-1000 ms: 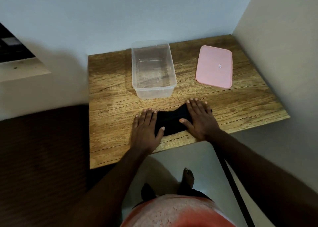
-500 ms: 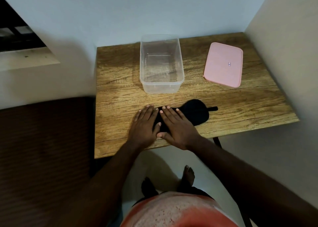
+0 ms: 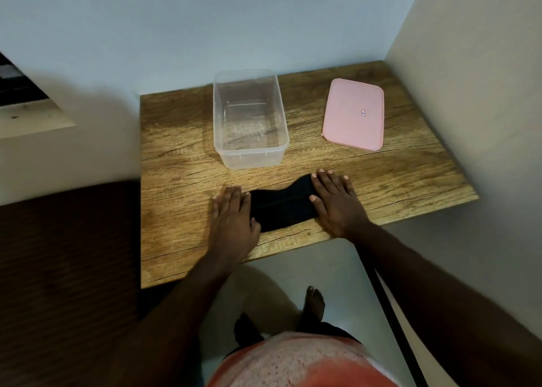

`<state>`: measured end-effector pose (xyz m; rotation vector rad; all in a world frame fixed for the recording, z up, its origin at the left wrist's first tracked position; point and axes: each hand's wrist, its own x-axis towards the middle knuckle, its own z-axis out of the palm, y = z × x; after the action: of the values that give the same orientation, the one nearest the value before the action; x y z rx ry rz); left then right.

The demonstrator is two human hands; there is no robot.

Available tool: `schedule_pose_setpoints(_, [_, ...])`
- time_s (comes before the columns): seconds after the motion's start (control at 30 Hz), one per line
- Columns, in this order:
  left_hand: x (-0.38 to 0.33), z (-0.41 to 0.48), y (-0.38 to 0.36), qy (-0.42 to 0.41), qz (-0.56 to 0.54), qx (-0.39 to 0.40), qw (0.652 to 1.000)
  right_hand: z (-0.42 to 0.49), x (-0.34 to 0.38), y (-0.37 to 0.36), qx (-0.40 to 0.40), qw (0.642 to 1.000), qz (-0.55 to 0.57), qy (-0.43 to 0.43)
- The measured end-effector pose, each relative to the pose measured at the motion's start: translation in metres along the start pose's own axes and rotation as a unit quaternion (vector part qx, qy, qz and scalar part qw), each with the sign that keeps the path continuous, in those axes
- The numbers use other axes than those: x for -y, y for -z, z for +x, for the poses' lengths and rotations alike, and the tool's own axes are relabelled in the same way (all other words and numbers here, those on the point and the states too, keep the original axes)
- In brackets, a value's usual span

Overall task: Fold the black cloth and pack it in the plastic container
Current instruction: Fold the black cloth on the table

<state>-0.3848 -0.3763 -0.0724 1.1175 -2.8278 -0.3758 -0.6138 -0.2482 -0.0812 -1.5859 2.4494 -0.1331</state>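
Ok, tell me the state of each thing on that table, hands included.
black cloth, spread flat, not yet packed.
plastic container, upright, open, empty.
pink lid, off, lying flat right of the container.
left hand, open, flat on the cloth's left end.
right hand, open, flat on the cloth's right end.

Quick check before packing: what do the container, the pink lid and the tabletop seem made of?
Container: clear, glossy plastic; the surface beneath shows through its walls. Pink lid: likely opaque plastic, smooth and fairly matte, with a moulded rim. Tabletop: wood grain with dark cracks, low sheen; solid wood or printed laminate, cannot tell.
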Motion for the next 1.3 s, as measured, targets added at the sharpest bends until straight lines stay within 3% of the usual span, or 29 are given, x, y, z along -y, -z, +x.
schedule_pose_setpoints(0.13, [-0.043, 0.014, 0.009, -0.071, -0.046, -0.06, 0.995, 0.002, -0.004, 0.003, 0.003, 1.0, 0.014, 0.006])
schedule_pose_setpoints(0.3, [-0.098, 0.04, -0.007, -0.15, -0.075, 0.028, 0.985, 0.001, -0.006, 0.01, 0.024, 0.999, 0.011, 0.02])
schedule_pose_setpoints(0.4, [-0.103, 0.047, -0.021, -0.14, -0.053, 0.025, 0.988, 0.002, -0.012, 0.013, 0.013, 0.999, 0.031, 0.031])
schedule_pose_setpoints(0.6, [-0.106, 0.047, -0.032, -0.111, -0.049, 0.013, 0.992, 0.003, -0.032, 0.026, -0.072, 0.985, 0.138, -0.07])
schedule_pose_setpoints(0.77, [-0.109, 0.051, -0.03, -0.101, -0.033, 0.023, 0.994, 0.017, -0.041, 0.04, 0.003, 0.95, 0.279, -0.137])
schedule_pose_setpoints(0.93, [-0.109, 0.051, -0.03, -0.109, -0.006, 0.027, 0.994, 0.025, -0.048, 0.049, 0.051, 0.933, 0.327, -0.141])
schedule_pose_setpoints(1.3, [-0.11, 0.05, -0.028, -0.118, 0.027, 0.038, 0.992, 0.026, -0.044, 0.048, 0.036, 0.94, 0.308, -0.143])
